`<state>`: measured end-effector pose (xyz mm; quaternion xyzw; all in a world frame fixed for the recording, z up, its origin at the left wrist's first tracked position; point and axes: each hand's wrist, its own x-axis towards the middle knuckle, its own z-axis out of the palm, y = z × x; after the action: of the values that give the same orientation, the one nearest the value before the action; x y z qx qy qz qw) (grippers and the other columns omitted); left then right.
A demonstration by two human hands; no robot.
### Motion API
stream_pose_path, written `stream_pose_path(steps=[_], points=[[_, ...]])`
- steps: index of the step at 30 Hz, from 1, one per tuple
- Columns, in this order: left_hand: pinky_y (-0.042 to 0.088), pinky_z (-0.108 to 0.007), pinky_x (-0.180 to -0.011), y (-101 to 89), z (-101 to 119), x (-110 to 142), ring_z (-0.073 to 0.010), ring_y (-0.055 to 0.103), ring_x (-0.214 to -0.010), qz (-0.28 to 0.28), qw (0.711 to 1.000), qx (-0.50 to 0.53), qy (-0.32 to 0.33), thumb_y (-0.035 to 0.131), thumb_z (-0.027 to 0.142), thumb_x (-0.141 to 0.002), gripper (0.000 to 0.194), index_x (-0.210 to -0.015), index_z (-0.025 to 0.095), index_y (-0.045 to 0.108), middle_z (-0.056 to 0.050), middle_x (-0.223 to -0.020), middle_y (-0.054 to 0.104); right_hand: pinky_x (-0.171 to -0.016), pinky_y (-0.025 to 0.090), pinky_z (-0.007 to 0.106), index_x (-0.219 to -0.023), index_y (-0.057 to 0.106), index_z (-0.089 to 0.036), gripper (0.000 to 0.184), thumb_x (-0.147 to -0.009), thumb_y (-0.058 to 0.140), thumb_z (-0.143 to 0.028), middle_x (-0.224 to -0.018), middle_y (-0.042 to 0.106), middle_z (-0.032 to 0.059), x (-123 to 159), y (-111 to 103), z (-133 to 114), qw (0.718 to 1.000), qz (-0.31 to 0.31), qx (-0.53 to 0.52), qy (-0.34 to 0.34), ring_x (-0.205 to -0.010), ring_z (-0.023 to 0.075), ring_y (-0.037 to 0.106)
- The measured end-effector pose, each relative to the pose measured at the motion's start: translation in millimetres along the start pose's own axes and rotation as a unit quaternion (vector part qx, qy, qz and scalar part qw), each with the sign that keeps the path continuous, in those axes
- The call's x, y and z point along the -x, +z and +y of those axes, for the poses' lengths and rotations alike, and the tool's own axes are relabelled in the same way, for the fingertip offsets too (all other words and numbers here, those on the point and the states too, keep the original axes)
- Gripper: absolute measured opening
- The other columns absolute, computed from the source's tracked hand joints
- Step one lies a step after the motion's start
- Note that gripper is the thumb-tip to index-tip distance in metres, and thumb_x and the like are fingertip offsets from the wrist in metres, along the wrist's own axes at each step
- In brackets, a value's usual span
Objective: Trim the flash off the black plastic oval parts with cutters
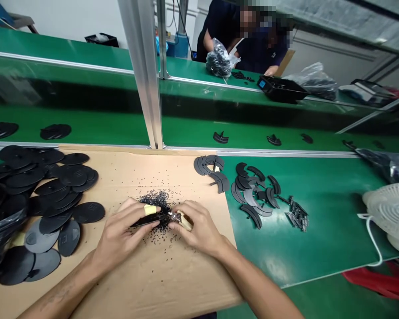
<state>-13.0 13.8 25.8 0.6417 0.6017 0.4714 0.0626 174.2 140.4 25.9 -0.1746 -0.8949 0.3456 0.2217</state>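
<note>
In the head view, your left hand (123, 232) pinched a thin black plastic piece (145, 223), its fingers closed narrowly, one of them wearing a yellow finger cot (150, 209). Your right hand (201, 228) closed narrowly around a small cutter (182, 220) with a tan-wrapped grip, its metal tip at the piece's end. Both hands were over a heap of black plastic crumbs (154, 206) near the middle of a cardboard sheet (159, 283). Black oval discs (69, 186) lay piled toward the sheet's left edge; curved black strips (252, 195) lay past its right edge on a green conveyor belt (326, 248). Beyond, a co-worker (219, 31) held a plastic bag (219, 60) of black parts.
</note>
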Motion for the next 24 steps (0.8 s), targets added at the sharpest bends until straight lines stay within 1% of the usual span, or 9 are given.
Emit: stream_pose_path(steps=[3, 6, 9, 11, 14, 16, 19, 22, 24], points=[[0.055, -0.027, -0.066, 3.2, 3, 3, -0.0155, 0.067, -0.078, -0.004, 0.997, 0.048, -0.057, 0.066, 0.027, -0.094, 0.016, -0.109, 0.021, 0.068, -0.004, -0.093, 0.072, -0.071, 0.048, 0.030, -0.101, 0.062, -0.020, 0.016, -0.094, 0.062, -0.034, -0.088, 0.069, 0.0042, 2, 3, -1, 0.999, 0.007, -0.035, -0.027, -0.080, 0.0176, 0.062], [0.059, -0.029, -0.077, 2.9, 3, 4, -0.0179, 0.070, -0.090, -0.016, 0.999, 0.037, -0.020, 0.065, 0.026, -0.094, 0.019, -0.112, 0.019, 0.065, -0.006, -0.101, 0.073, -0.066, 0.043, 0.031, -0.097, 0.062, -0.019, 0.012, -0.093, 0.051, -0.019, -0.082, 0.065, 0.0039, 4, 4, 0, 0.996, 0.027, 0.040, -0.072, -0.074, 0.0175, 0.057], [0.057, -0.032, -0.082, -1.4, 3, 1, -0.0203, 0.068, -0.093, -0.045, 0.995, -0.065, 0.058, 0.059, 0.018, -0.096, 0.019, -0.114, 0.017, 0.065, -0.008, -0.099, 0.073, -0.065, 0.036, 0.032, -0.096, 0.063, -0.020, 0.021, -0.088, 0.047, -0.009, -0.081, 0.064, 0.0038, 7, 3, -1, 0.980, 0.028, 0.156, -0.121, -0.077, 0.0182, 0.054], [0.054, -0.034, -0.077, -4.3, 4, -1, -0.0223, 0.066, -0.091, -0.084, 0.978, -0.168, 0.093, 0.052, 0.011, -0.097, 0.023, -0.114, 0.017, 0.066, -0.009, -0.100, 0.072, -0.065, 0.033, 0.033, -0.094, 0.063, -0.020, 0.021, -0.089, 0.047, -0.007, -0.077, 0.061, 0.0026, 8, 3, -2, 0.967, 0.022, 0.208, -0.147, -0.076, 0.0180, 0.051], [0.050, -0.033, -0.071, -6.6, 2, -1, -0.0221, 0.063, -0.086, -0.121, 0.956, -0.246, 0.105, 0.045, 0.005, -0.096, 0.029, -0.113, 0.016, 0.066, -0.010, -0.101, 0.071, -0.064, 0.031, 0.033, -0.095, 0.061, -0.020, 0.016, -0.092, 0.048, -0.011, -0.074, 0.058, 0.0018, 8, 4, -6, 0.966, 0.037, 0.202, -0.157, -0.073, 0.0177, 0.049], [0.051, -0.032, -0.073, -7.5, -2, -1, -0.0209, 0.062, -0.086, -0.102, 0.964, -0.229, 0.086, 0.044, 0.005, -0.096, 0.028, -0.111, 0.014, 0.065, -0.010, -0.101, 0.069, -0.066, 0.034, 0.033, -0.099, 0.059, -0.019, 0.010, -0.093, 0.051, -0.019, -0.079, 0.060, 0.0028, 5, 2, -9, 0.979, 0.064, 0.156, -0.118, -0.075, 0.0184, 0.050], [0.052, -0.029, -0.075, -10.4, -9, -4, -0.0190, 0.062, -0.088, -0.050, 0.989, -0.139, 0.022, 0.048, 0.008, -0.096, 0.022, -0.111, 0.013, 0.063, -0.009, -0.099, 0.067, -0.071, 0.041, 0.034, -0.109, 0.055, -0.018, 0.024, -0.089, 0.060, -0.031, -0.093, 0.063, 0.0064, -1, -3, -10, 0.991, 0.075, 0.100, -0.041, -0.084, 0.0215, 0.055], [0.054, -0.027, -0.075, -14.2, -12, -10, -0.0167, 0.063, -0.090, -0.039, 0.998, -0.030, -0.031, 0.052, 0.011, -0.095, 0.024, -0.117, 0.015, 0.062, -0.008, -0.099, 0.066, -0.074, 0.045, 0.035, -0.116, 0.051, -0.019, 0.034, -0.084, 0.060, -0.023, -0.100, 0.063, 0.0087, -7, -7, -4, 0.994, 0.077, 0.080, -0.001, -0.089, 0.0233, 0.057], [0.055, -0.028, -0.080, -15.6, -11, -13, -0.0164, 0.064, -0.096, -0.046, 0.998, 0.027, -0.034, 0.052, 0.009, -0.094, 0.028, -0.119, 0.016, 0.064, -0.008, -0.103, 0.066, -0.071, 0.044, 0.035, -0.115, 0.052, -0.019, 0.032, -0.084, 0.057, -0.017, -0.097, 0.063, 0.0079, -11, -7, 2, 0.993, 0.087, 0.080, 0.005, -0.085, 0.0225, 0.057]])
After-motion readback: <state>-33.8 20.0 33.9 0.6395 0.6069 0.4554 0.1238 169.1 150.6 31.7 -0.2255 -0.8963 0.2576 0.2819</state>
